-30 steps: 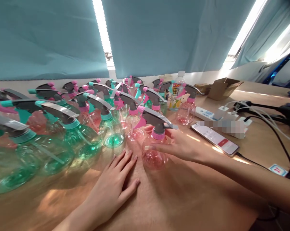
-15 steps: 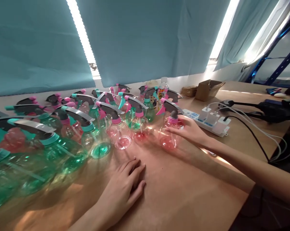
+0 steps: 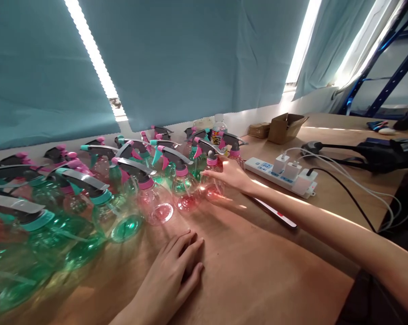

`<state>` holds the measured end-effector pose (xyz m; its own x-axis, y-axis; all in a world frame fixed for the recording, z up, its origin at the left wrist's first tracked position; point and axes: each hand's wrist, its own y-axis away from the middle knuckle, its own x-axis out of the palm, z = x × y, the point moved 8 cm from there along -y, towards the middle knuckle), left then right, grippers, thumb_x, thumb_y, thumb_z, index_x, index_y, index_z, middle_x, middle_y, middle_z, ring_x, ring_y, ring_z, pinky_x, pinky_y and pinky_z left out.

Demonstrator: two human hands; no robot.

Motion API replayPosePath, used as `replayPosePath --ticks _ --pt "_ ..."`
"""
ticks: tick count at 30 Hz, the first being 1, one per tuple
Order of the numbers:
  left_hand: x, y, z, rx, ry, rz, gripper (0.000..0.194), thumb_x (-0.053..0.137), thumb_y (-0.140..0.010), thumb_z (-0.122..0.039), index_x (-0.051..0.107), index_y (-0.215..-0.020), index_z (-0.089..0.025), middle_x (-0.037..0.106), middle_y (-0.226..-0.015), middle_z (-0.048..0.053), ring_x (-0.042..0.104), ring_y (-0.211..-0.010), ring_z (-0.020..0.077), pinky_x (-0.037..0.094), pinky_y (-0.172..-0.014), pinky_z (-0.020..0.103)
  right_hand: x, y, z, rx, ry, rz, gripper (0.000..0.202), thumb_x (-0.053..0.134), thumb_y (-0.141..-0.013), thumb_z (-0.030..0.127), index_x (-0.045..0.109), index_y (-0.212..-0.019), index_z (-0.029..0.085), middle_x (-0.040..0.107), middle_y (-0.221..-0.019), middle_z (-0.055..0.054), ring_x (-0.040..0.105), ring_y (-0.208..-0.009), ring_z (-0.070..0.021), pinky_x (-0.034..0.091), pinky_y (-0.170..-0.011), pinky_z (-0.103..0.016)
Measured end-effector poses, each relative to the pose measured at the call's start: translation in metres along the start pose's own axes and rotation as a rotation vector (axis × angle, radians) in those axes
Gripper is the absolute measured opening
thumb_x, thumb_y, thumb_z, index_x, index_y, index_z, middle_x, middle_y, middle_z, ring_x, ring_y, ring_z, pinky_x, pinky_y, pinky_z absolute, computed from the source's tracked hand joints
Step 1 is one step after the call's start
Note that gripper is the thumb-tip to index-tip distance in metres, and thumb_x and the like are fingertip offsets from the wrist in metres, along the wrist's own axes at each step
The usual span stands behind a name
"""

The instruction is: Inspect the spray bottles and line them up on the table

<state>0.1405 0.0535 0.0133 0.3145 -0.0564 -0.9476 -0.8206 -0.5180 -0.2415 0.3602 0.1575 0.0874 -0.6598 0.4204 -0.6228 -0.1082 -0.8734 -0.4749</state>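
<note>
The right hand [image 3: 229, 174] has carried its pink bottle [image 3: 212, 188] away from the left hand: a second ago it stood forward of the rows, half a second ago there was a clear gap to its neighbour, and now it is just beside a second pink bottle [image 3: 186, 194] at the right end of the front row. The view has swung rightward, and the right forearm covers part of the phone [image 3: 275, 212].

The pink bottle is upright, within the right hand's clasp. The thumb crosses the front of its shoulder, below the collar; the other fingers pass behind and are hidden, so their spread cannot be told. The left hand [image 3: 173, 268] rests on the table [image 3: 258, 266], holding nothing, its fingers loosely bent and close together, thumb apart.
</note>
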Motion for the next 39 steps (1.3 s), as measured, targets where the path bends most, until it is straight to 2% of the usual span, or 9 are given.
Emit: replayPosePath --ticks 8,10,13,20,23,25,31,34,39 --pt "0.0 -0.002 0.0 0.006 -0.022 -0.004 0.036 0.049 -0.098 -0.031 0.052 -0.134 -0.026 0.056 -0.134 0.008 0.053 -0.123 0.0296 0.05 -0.099 0.046 0.01 -0.003 0.0 0.025 0.016 0.061 0.042 0.065 -0.078 0.057 0.053 -0.062 0.021 0.062 -0.066 -0.005 0.059 -0.061 -0.0205 0.05 -0.064 -0.039" --pt "-0.002 -0.002 -0.001 0.015 -0.029 -0.029 0.036 0.05 -0.097 -0.029 0.052 -0.133 -0.026 0.057 -0.133 0.007 0.054 -0.122 0.0288 0.051 -0.098 0.045 0.002 0.007 0.003 0.027 0.003 0.045 0.039 0.067 -0.078 0.056 0.063 -0.082 0.017 0.07 -0.086 -0.01 0.066 -0.08 -0.0262 0.052 -0.074 -0.042" --pt "-0.005 -0.003 -0.001 0.025 -0.038 -0.064 0.034 0.049 -0.097 -0.028 0.053 -0.131 -0.026 0.059 -0.13 0.007 0.057 -0.119 0.0284 0.053 -0.095 0.044 -0.024 0.028 0.007 0.026 -0.019 -0.014 0.056 0.07 -0.078 0.049 0.055 -0.122 0.016 0.063 -0.125 -0.014 0.059 -0.116 -0.0294 0.047 -0.096 -0.045" --pt "0.003 -0.017 -0.011 0.061 0.035 -0.077 0.031 0.047 -0.097 -0.023 0.054 -0.127 -0.025 0.057 -0.13 0.008 0.056 -0.119 0.0274 0.053 -0.095 0.043 -0.081 0.044 -0.037 0.198 -0.026 -0.157 0.028 0.063 -0.083 0.043 0.066 -0.096 0.018 0.072 -0.097 -0.014 0.068 -0.09 -0.03 0.052 -0.08 -0.048" --pt "0.007 -0.024 -0.021 0.081 0.071 -0.099 0.032 0.047 -0.096 -0.02 0.054 -0.127 -0.025 0.057 -0.129 0.009 0.055 -0.12 0.0282 0.051 -0.097 0.045 -0.082 0.023 -0.058 0.228 -0.035 -0.186 0.037 0.067 -0.079 0.047 0.065 -0.103 0.019 0.069 -0.11 -0.016 0.063 -0.104 -0.0347 0.048 -0.087 -0.053" --pt "0.008 -0.029 -0.029 0.102 0.092 -0.104 0.032 0.047 -0.095 -0.019 0.054 -0.126 -0.024 0.058 -0.127 0.009 0.055 -0.119 0.0282 0.051 -0.097 0.045 -0.07 0.006 -0.063 0.201 -0.091 -0.136 0.034 0.066 -0.082 0.045 0.065 -0.105 0.02 0.069 -0.111 -0.012 0.064 -0.103 -0.0294 0.051 -0.087 -0.045" --pt "0.007 -0.035 -0.043 0.125 0.121 -0.08 0.031 0.046 -0.094 -0.014 0.055 -0.122 -0.022 0.059 -0.122 0.01 0.057 -0.115 0.0273 0.051 -0.095 0.045 -0.052 -0.016 -0.056 0.167 -0.173 -0.126 0.029 0.056 -0.094 0.036 0.061 -0.113 0.015 0.065 -0.113 -0.008 0.064 -0.095 -0.0207 0.053 -0.083 -0.041" --pt "0.008 -0.031 -0.04 0.108 0.127 -0.099 0.03 0.045 -0.096 -0.016 0.054 -0.123 -0.023 0.058 -0.123 0.01 0.056 -0.116 0.0273 0.049 -0.097 0.046 -0.069 -0.003 -0.049 0.169 -0.212 -0.216 0.035 0.06 -0.087 0.048 0.067 -0.091 0.014 0.071 -0.092 -0.008 0.062 -0.086 -0.0223 0.048 -0.083 -0.039" --pt "0.009 -0.021 -0.034 0.102 0.142 -0.109 0.029 0.045 -0.097 -0.019 0.054 -0.124 -0.026 0.056 -0.125 0.009 0.055 -0.117 0.0265 0.049 -0.097 0.044 -0.097 0.042 -0.023 0.146 -0.333 -0.268 0.033 0.065 -0.082 0.05 0.067 -0.091 0.018 0.072 -0.092 -0.009 0.066 -0.084 -0.0227 0.049 -0.077 -0.038"
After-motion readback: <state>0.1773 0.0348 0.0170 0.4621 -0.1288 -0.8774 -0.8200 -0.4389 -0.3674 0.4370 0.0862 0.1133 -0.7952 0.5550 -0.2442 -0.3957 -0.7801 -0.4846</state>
